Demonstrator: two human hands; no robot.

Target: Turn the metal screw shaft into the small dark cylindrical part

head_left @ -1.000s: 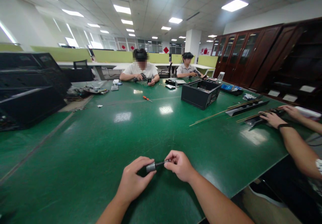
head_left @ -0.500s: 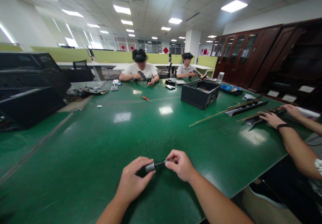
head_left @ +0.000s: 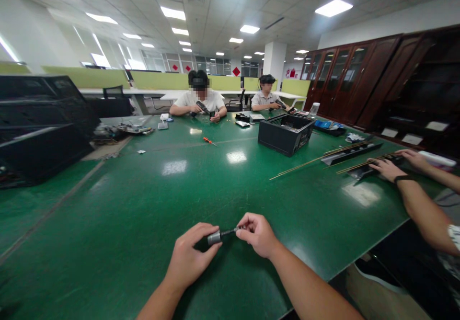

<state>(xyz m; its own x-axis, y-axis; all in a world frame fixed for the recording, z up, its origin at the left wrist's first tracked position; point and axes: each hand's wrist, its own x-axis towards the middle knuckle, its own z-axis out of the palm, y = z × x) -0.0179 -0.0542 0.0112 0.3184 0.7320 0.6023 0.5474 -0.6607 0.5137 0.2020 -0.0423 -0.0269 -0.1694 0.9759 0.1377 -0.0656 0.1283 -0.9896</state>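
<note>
A small grey metal cylinder (head_left: 214,237) with a thin dark shaft (head_left: 228,233) lies sideways between my two hands, low in the head view. Thumb and fingers of my left hand (head_left: 191,255) grip the cylinder at its left end. My right hand (head_left: 257,235) pinches the far right end of the shaft, where a small piece is mostly hidden by the fingertips. Beneath both hands is the green tabletop (head_left: 143,214).
An orange screwdriver (head_left: 207,140) lies mid-table. Beyond it, to the right, is an open black case (head_left: 275,138). Thin rods (head_left: 300,165) and metal rails (head_left: 345,154) lie near another person's hands (head_left: 390,170). Two people sit across; black cases (head_left: 43,152) stand left.
</note>
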